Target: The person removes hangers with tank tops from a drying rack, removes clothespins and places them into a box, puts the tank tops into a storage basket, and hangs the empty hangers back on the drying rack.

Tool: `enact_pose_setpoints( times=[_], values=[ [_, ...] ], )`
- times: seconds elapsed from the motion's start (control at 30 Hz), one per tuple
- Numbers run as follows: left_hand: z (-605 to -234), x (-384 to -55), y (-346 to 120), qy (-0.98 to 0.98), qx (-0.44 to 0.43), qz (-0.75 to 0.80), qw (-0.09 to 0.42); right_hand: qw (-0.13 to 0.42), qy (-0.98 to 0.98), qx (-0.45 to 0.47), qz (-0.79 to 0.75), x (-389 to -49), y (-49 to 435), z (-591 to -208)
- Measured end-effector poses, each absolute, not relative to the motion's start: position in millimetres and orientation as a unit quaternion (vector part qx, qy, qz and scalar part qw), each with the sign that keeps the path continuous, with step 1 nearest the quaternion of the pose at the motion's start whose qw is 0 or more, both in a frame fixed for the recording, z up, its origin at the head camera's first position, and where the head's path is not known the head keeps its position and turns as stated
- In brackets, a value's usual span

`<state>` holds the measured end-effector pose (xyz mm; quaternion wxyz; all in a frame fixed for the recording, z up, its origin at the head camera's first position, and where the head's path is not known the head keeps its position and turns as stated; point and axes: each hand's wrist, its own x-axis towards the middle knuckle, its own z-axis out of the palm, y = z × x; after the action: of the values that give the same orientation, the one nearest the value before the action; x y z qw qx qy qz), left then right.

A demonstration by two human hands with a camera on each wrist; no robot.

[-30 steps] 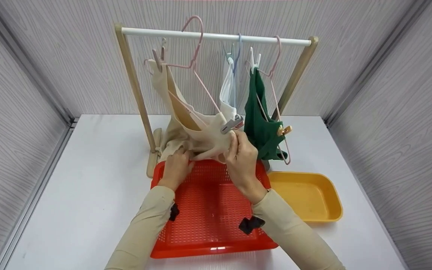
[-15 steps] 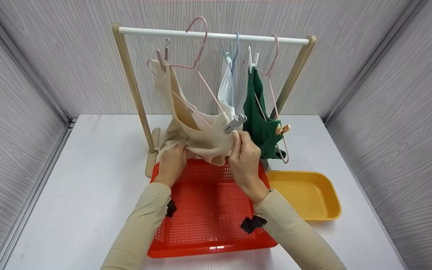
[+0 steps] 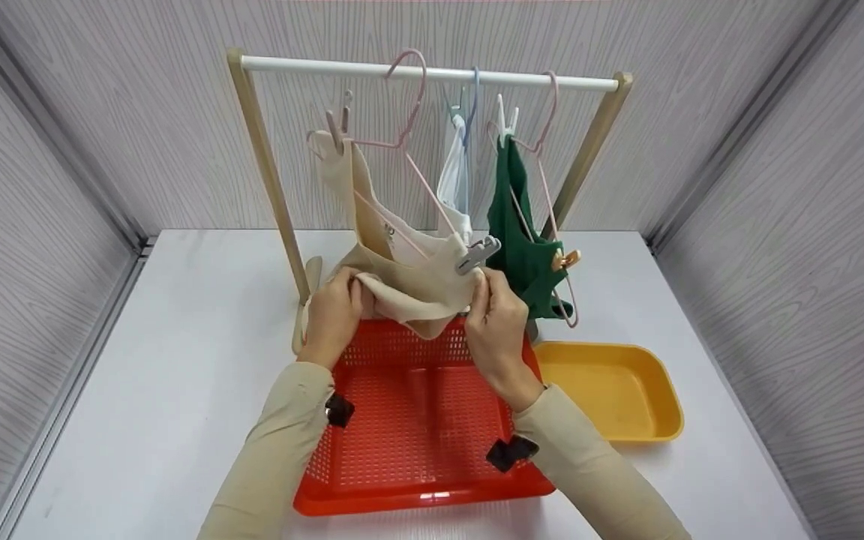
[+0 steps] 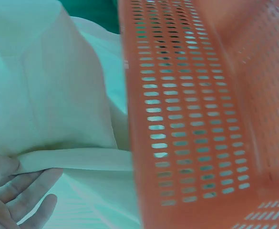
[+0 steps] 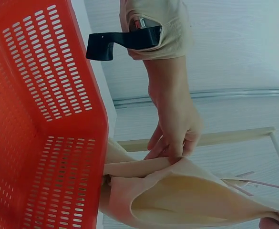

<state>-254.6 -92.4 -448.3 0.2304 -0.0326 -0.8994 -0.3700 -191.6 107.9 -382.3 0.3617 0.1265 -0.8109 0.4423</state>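
Observation:
A beige sleeveless top (image 3: 383,264) hangs on a pink hanger (image 3: 423,86) at the left part of the rack. A greyish-pink clothespin (image 3: 336,131) grips its far shoulder and a grey clothespin (image 3: 478,255) its near one. My left hand (image 3: 333,313) pinches the lower edge and holds it raised; the left wrist view shows that fold between thumb and fingers (image 4: 36,186). Just below the grey clothespin, my right hand (image 3: 499,322) pinches the cloth between thumb and curled fingers. In the right wrist view the left hand (image 5: 175,126) grips the fabric edge.
A white rail (image 3: 297,66) on wooden posts carries the hangers. Beyond hang a white garment (image 3: 453,180) on a blue hanger and a green garment (image 3: 518,217). Below the hands stands a red perforated basket (image 3: 421,495), with a yellow tray (image 3: 612,394) to its right.
My left hand has moved up and to the left, lifting the top's lower edge. The pink hanger and the top have shifted a little right and down, my right hand with them.

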Motion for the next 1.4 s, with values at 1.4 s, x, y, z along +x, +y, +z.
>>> enact_pose_setpoints(
  times=[1.4],
  values=[
    [-391.6, -217.3, -85.8, -0.835, -0.16, -0.477, 0.223, 0.37, -0.821, 0.099, 0.424, -185.7, 119.0, -396.7]
  ],
)
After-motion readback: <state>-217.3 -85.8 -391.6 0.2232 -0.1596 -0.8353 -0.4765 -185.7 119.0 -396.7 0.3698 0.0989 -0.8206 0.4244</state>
